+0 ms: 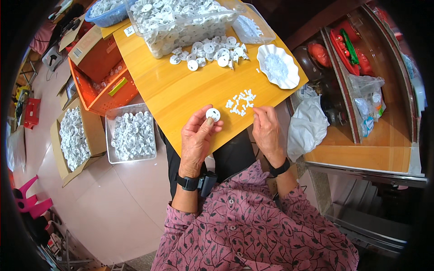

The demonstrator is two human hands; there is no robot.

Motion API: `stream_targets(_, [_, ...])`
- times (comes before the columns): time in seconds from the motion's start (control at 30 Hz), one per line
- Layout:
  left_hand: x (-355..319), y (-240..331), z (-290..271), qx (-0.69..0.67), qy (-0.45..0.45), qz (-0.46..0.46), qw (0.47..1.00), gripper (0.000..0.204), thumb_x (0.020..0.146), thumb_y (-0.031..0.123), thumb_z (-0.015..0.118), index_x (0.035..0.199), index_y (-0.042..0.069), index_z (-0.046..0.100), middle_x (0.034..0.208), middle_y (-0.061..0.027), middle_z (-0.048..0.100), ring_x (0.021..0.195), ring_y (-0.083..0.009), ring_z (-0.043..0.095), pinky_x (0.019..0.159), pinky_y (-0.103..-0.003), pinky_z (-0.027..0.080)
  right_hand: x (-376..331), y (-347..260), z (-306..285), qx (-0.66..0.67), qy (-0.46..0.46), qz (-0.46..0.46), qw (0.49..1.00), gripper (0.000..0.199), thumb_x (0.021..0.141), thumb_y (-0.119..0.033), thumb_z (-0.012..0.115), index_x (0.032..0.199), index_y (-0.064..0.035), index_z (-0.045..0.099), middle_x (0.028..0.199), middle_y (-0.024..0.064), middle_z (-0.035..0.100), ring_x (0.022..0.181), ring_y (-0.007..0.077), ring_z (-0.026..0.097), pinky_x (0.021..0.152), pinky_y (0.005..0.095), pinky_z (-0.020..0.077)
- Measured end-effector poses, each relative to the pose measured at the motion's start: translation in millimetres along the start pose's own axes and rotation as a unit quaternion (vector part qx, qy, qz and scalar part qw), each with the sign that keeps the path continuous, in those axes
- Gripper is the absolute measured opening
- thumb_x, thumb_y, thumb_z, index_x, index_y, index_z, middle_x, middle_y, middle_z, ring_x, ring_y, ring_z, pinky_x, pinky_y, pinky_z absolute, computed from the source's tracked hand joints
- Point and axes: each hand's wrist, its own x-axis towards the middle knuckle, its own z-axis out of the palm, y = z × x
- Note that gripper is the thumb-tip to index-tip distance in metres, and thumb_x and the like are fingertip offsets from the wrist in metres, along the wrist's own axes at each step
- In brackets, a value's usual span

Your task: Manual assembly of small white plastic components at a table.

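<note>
My left hand (197, 135) holds a small round white plastic disc (213, 114) between thumb and fingertips, just above the near edge of the yellow wooden table (181, 90). My right hand (266, 128) rests at the table edge beside it, its fingers curled; whether it pinches anything I cannot tell. Just beyond my right hand lies a scatter of tiny white plastic pieces (241, 101). Farther back sits a loose heap of white discs (210, 52).
A clear bin full of white discs (181, 20) and a white scalloped dish of small parts (277, 67) stand at the table's far side. On the floor to the left are a clear tub (132, 134), a cardboard box (74, 137) of discs and an orange crate (104, 79). A wooden shelf (361, 90) stands right.
</note>
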Motion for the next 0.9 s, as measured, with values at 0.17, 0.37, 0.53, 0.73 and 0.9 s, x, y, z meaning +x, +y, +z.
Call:
stream_targets(0.17, [2, -1, 0, -0.004, -0.001, -0.004, 1.000, 0.036, 0.095, 0.005, 0.060, 0.129, -0.004, 0.053, 0.109, -0.0117, 0.064, 0.090, -0.0207, 0.066, 0.078, -0.028, 0.055, 0, 1, -4, -0.033, -0.020, -0.016, 0.999, 0.013, 0.083, 0.002, 0.062, 0.096, 0.0007, 0.065, 0.099, 0.0139, 0.058, 0.095, 0.0325, 0.057, 0.081, 0.0409, 0.0486])
stream_targets(0.37, [4, -1, 0, -0.004, 0.000, 0.000, 1.000, 0.035, 0.095, 0.005, 0.060, 0.128, -0.004, 0.054, 0.109, -0.0119, 0.064, 0.090, -0.0211, 0.066, 0.077, -0.028, 0.055, -4, 5, -6, 0.064, -0.009, 0.010, 0.998, 0.008, 0.083, 0.004, 0.061, 0.090, 0.0019, 0.063, 0.098, 0.0145, 0.059, 0.092, 0.0333, 0.058, 0.080, 0.0413, 0.0485])
stream_targets(0.53, [3, 2, 3, 0.018, 0.008, 0.003, 1.000, 0.034, 0.095, 0.005, 0.059, 0.128, -0.004, 0.055, 0.109, -0.0117, 0.064, 0.090, -0.0213, 0.066, 0.077, -0.028, 0.055, -4, 1, -11, 0.053, -0.019, 0.005, 0.998, 0.010, 0.082, 0.005, 0.060, 0.092, 0.0028, 0.063, 0.098, 0.0157, 0.059, 0.092, 0.0343, 0.058, 0.081, 0.0415, 0.0482])
stream_targets(0.73, [0, -1, 1, 0.001, 0.005, -0.007, 1.000, 0.034, 0.095, 0.005, 0.059, 0.128, -0.004, 0.055, 0.110, -0.0115, 0.064, 0.091, -0.0212, 0.066, 0.077, -0.029, 0.054, -1, -2, -11, 0.030, -0.037, 0.013, 0.999, 0.018, 0.081, 0.005, 0.059, 0.098, 0.0027, 0.065, 0.098, 0.0151, 0.058, 0.095, 0.0329, 0.056, 0.083, 0.0420, 0.0466])
stream_targets(0.9, [-1, 0, 3, 0.013, 0.009, -0.008, 1.000, 0.034, 0.095, 0.006, 0.059, 0.128, -0.004, 0.055, 0.109, -0.0118, 0.064, 0.091, -0.0209, 0.066, 0.077, -0.028, 0.055, 3, -4, -11, -0.011, -0.059, 0.005, 0.998, 0.025, 0.079, 0.007, 0.058, 0.102, 0.0015, 0.066, 0.096, 0.0145, 0.056, 0.094, 0.0320, 0.056, 0.082, 0.0408, 0.0461])
